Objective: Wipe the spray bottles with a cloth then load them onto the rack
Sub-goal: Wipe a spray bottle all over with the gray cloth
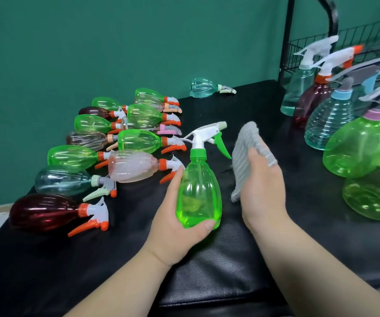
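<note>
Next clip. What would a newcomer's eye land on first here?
The bright green spray bottle held upright in the left hand at centre, with the right hand holding a grey cloth beside it. Next, the colourful lying bottles spread over the black table on the left, and the standing bottles before the wire rack at right.

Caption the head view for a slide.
Left hand holds upright green spray bottle; right hand holds grey cloth beside it.
</note>
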